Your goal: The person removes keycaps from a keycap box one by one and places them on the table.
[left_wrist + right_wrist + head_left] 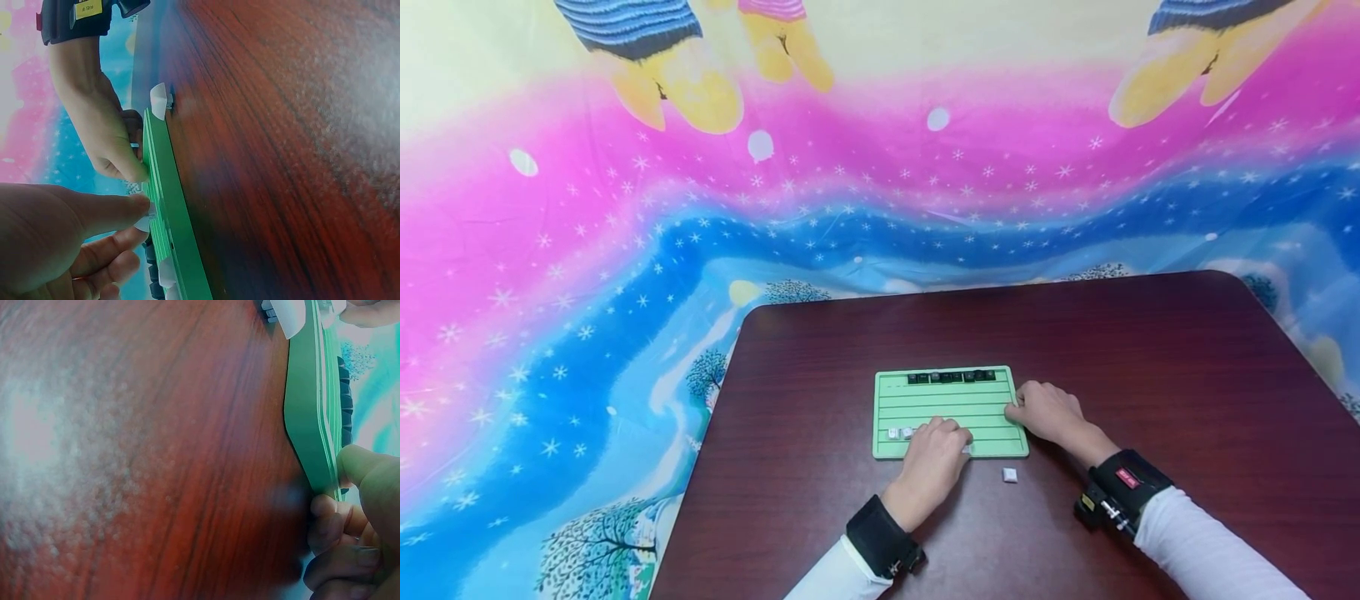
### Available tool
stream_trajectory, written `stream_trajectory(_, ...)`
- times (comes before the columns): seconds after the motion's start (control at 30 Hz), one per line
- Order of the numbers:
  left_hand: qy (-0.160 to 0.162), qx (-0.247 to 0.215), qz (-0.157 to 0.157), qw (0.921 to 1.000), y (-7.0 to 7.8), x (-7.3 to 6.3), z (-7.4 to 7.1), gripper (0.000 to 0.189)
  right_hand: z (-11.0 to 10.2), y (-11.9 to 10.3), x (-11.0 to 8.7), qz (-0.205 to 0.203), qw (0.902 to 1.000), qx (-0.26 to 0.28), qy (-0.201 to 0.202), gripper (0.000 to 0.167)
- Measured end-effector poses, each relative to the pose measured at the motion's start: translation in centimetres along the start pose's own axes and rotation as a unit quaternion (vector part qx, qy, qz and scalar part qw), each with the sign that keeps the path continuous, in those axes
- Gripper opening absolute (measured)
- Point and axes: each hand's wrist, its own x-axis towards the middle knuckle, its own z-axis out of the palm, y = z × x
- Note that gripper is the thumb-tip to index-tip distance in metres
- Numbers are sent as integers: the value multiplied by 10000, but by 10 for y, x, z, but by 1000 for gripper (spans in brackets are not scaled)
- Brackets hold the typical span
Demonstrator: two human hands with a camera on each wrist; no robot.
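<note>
A light green ridged tray lies on the table. My left hand is over its front part; in the left wrist view, the thumb and index finger pinch a white keycap just above the ridges. At the tray's right edge my right hand holds on, thumb on top and fingers along the side, as the right wrist view shows. Two white keycaps sit in a front row left of my left hand, which partly hides that row. A row of black keycaps runs along the back.
One loose white keycap lies on the dark red wooden table, in front of the tray's right front corner. Behind the table hangs a colourful printed cloth. Both wrists wear black straps with cameras.
</note>
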Motion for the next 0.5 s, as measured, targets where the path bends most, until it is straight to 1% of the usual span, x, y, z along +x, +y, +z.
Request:
stream_trajectory(0.3,115,-28,73,9999,2,-2,2,11,0,1,0,-58,10000,13,52,43)
stream_trajectory(0.5,90,21,102,9999,4,-4,3,13,2,2,0,-92,9999,-18,106,43)
